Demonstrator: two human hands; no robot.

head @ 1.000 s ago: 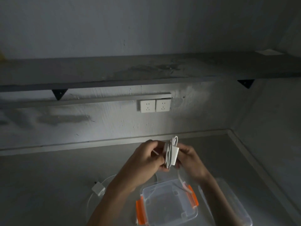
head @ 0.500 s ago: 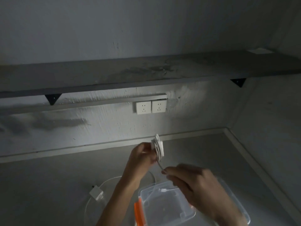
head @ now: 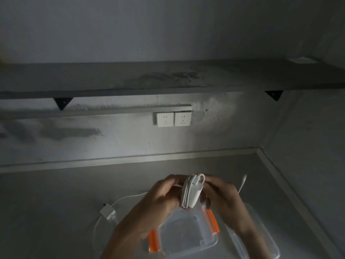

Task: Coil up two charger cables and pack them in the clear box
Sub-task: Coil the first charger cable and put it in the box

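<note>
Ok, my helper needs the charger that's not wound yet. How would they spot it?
Start at the clear box with orange clips on the grey counter. Left of it lies a white charger brick, its cable looped loosely on the counter. The other charger is tightly wrapped and held in both hands.

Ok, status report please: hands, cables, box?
Both hands, left hand and right hand, hold first charger, cable wrapped, tail loose. Second charger uncoiled on table. Box open, empty.

Two hands (head: 164,195) (head: 222,199), two chargers (head: 192,191) (head: 108,212), one clear box (head: 186,234), two sockets (head: 165,119) (head: 183,118)
</note>
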